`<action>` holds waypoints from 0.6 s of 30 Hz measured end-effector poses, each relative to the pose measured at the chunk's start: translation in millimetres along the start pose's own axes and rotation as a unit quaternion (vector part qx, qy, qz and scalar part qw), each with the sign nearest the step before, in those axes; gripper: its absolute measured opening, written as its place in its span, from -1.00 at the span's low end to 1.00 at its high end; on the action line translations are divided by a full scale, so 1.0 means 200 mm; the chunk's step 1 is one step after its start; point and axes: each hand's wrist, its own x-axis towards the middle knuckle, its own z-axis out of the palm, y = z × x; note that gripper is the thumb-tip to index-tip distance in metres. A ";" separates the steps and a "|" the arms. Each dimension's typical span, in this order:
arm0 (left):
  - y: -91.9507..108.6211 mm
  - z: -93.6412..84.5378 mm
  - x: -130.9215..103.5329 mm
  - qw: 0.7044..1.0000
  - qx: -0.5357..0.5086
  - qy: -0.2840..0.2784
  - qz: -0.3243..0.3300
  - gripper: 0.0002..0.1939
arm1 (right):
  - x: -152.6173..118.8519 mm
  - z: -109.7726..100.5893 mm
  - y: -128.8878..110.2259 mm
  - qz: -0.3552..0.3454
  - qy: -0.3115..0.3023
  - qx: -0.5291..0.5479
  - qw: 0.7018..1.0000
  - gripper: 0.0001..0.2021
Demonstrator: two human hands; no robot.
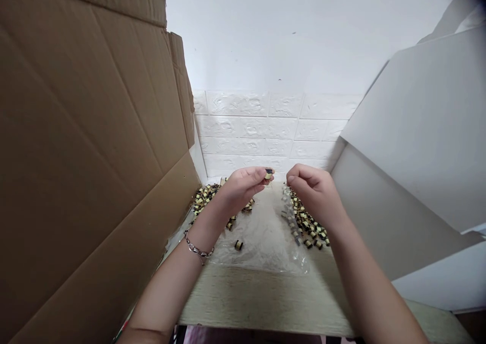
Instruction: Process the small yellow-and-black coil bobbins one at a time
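My left hand (246,182) grips a small yellow-and-black transformer (269,174) between thumb and fingers, held up above the table. To its right, my right hand (313,189) is closed, thumb against the curled forefinger; whatever it may pinch is too small to make out. The two hands are a short gap apart. Beneath them lies a clear plastic bag (258,253) spread on the table. One loose transformer (238,244) rests on the bag, below my left hand. A heap of similar transformers (309,227) lies under my right hand, and another pile (205,197) sits behind my left forearm.
A tall cardboard sheet (91,131) walls off the left side. White panels (410,131) stand along the right. At the back is a white brick-patterned wall (250,126). The pale wooden table (266,303) ends at a front edge near me.
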 end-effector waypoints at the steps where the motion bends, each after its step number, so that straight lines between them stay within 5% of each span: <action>1: 0.01 0.00 0.00 1.000 0.003 0.001 -0.002 -0.78 | -0.01 0.00 -0.01 -0.026 0.020 -0.023 0.999 -0.86; 7: 0.04 0.04 -0.03 0.999 0.035 -0.008 -0.011 -0.77 | -0.02 0.00 -0.04 -0.176 0.085 -0.114 0.974 -0.94; 18: 0.04 0.05 -0.04 0.997 0.064 -0.035 0.020 -0.80 | -0.02 0.00 -0.02 -0.213 0.084 -0.134 0.964 -0.90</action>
